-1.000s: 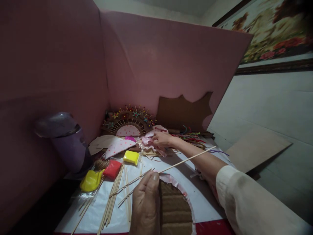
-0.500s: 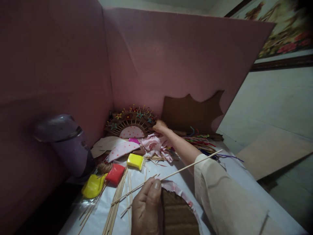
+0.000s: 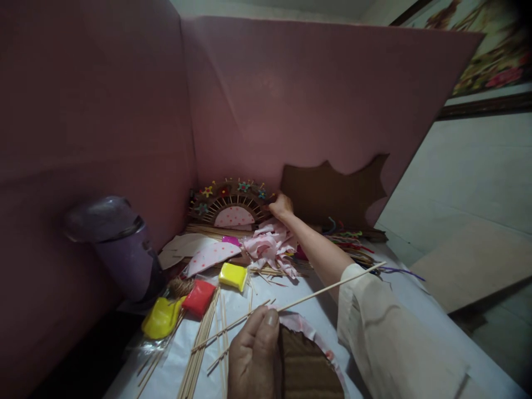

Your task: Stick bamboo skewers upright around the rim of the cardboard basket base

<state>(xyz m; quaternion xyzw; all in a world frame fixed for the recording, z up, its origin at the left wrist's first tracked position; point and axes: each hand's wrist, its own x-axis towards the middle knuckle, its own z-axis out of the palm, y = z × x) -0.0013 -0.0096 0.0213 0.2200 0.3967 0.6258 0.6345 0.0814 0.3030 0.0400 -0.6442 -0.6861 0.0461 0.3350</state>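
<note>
My left hand (image 3: 254, 352) is closed at the bottom centre, pinching a thin wooden stick (image 3: 332, 286) that points up to the right. Against that hand stands a brown cardboard piece (image 3: 310, 366) edged with pink cloth. My right hand (image 3: 281, 207) reaches far forward, its fingers closed on the right end of a decorated fan-shaped piece (image 3: 224, 190). This piece has an arch of cardboard with coloured flowers, spokes of sticks and a pink dotted half circle. It leans near the pink back panel. The fingertips of my right hand are partly hidden.
Yellow (image 3: 233, 276) and red (image 3: 199, 298) packets, loose sticks (image 3: 199, 349) and pink cloth scraps (image 3: 270, 244) lie on the white table. A purple container (image 3: 122, 255) stands left. Jagged cardboard (image 3: 332, 191) leans behind my right arm.
My right hand has lifted and tilted the fan-shaped piece slightly, showing sticks beneath it. The whole view has shifted a little. My left hand keeps its hold.
</note>
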